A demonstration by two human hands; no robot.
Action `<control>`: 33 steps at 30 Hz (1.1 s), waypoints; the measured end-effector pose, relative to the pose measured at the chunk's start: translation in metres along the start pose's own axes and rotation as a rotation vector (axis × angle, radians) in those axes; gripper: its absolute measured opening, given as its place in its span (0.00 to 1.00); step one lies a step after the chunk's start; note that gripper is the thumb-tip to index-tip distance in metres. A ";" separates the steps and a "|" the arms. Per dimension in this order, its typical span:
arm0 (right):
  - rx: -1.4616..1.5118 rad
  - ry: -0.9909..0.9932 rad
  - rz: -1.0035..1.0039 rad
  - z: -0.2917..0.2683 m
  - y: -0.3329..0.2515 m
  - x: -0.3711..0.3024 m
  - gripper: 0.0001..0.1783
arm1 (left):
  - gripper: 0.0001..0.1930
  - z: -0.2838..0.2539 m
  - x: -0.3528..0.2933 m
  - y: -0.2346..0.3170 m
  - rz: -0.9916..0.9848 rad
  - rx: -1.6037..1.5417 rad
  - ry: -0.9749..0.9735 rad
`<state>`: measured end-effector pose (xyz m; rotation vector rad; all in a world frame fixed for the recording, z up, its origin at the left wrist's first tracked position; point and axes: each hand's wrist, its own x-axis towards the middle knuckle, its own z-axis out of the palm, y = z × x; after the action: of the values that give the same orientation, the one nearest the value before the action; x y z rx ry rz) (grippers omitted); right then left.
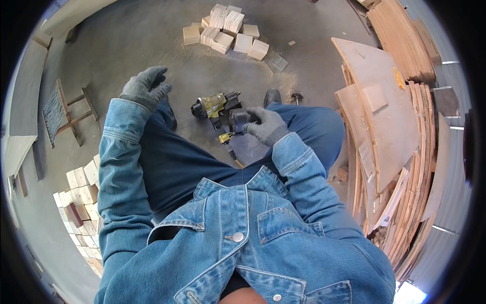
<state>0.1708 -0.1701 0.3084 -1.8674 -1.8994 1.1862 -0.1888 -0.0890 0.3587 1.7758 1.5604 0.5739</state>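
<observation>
A yellow-green and black coil nail gun lies on the floor between my legs, its round black magazine toward the right. My gloved right hand has its fingers curled at the edge of that magazine, the thumb side hidden in part. A hose fitting in yellow and black trails from the tool toward me. Over my left knee, my gloved left hand is raised away from the tool, fingers loosely bent and thumb apart, with nothing visible in it.
Pale wooden blocks are heaped on the floor ahead. Leaning plywood sheets and stacked boards crowd my right side. More stacked blocks stand at left, near a small wooden frame. A hammer is beside my right shoe.
</observation>
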 end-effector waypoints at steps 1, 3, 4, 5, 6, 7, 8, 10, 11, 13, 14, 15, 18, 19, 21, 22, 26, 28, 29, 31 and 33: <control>-0.017 0.005 0.005 0.000 -0.002 0.008 0.32 | 0.25 -0.002 -0.001 0.001 -0.018 0.022 -0.010; -0.132 -0.041 0.068 0.003 0.000 0.026 0.35 | 0.25 0.006 0.005 -0.003 -0.040 0.020 -0.039; -0.147 -0.075 0.081 0.008 0.002 0.036 0.36 | 0.25 0.007 0.006 -0.002 -0.052 0.025 -0.048; -0.161 -0.108 0.092 0.015 0.005 0.047 0.36 | 0.25 0.006 0.007 0.000 -0.057 0.043 -0.053; -0.149 -0.139 0.132 0.026 0.013 0.059 0.35 | 0.25 0.004 0.008 0.003 -0.066 0.061 -0.056; -0.187 -0.170 0.163 0.040 0.027 0.069 0.35 | 0.25 0.005 0.009 0.005 -0.070 0.075 -0.061; -0.224 -0.204 0.193 0.057 0.043 0.080 0.34 | 0.25 0.008 0.010 0.002 -0.059 0.076 -0.063; -0.321 -0.328 0.264 0.088 0.061 0.092 0.31 | 0.25 0.009 0.014 -0.007 -0.040 0.079 -0.059; -0.397 -0.429 0.323 0.099 0.069 0.094 0.31 | 0.25 0.010 0.015 -0.007 -0.042 0.087 -0.067; -0.548 -0.634 0.426 0.126 0.091 0.101 0.31 | 0.25 0.007 0.015 0.000 -0.051 0.112 -0.075; -0.519 -0.673 0.421 0.140 0.114 0.105 0.30 | 0.25 0.008 0.017 0.005 -0.043 0.120 -0.084; -0.493 -0.706 0.423 0.155 0.143 0.109 0.29 | 0.25 0.010 0.020 0.010 -0.029 0.122 -0.094; -0.263 -0.694 0.577 0.149 0.104 0.116 0.29 | 0.26 0.002 0.017 0.005 -0.055 0.190 -0.094; -0.226 -0.689 0.638 0.146 0.099 0.117 0.30 | 0.27 0.001 0.019 0.006 -0.049 0.206 -0.104; -0.159 -0.677 0.759 0.146 0.090 0.120 0.30 | 0.28 0.000 0.024 0.006 -0.050 0.139 -0.136; -0.166 -0.660 0.777 0.159 0.106 0.124 0.30 | 0.29 0.000 0.028 0.012 -0.055 0.092 -0.157; -0.322 -0.674 0.714 0.200 0.135 0.131 0.35 | 0.30 -0.002 0.045 0.015 -0.053 0.039 -0.209; -0.290 -0.713 0.734 0.215 0.146 0.137 0.40 | 0.32 -0.003 0.049 0.012 -0.031 0.005 -0.211; -0.271 -0.699 0.801 0.224 0.149 0.137 0.41 | 0.31 -0.003 0.050 0.012 -0.003 0.013 -0.203; -0.237 -0.647 0.934 0.240 0.160 0.142 0.43 | 0.29 -0.003 0.057 0.017 0.075 0.027 -0.177; -0.038 -0.555 1.003 0.257 0.181 0.138 0.47 | 0.31 -0.003 0.059 0.011 0.104 0.058 -0.196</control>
<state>0.1111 -0.1663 -0.0297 -2.8456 -1.0757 2.1168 -0.1732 -0.0312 0.3623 1.9041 1.3700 0.3926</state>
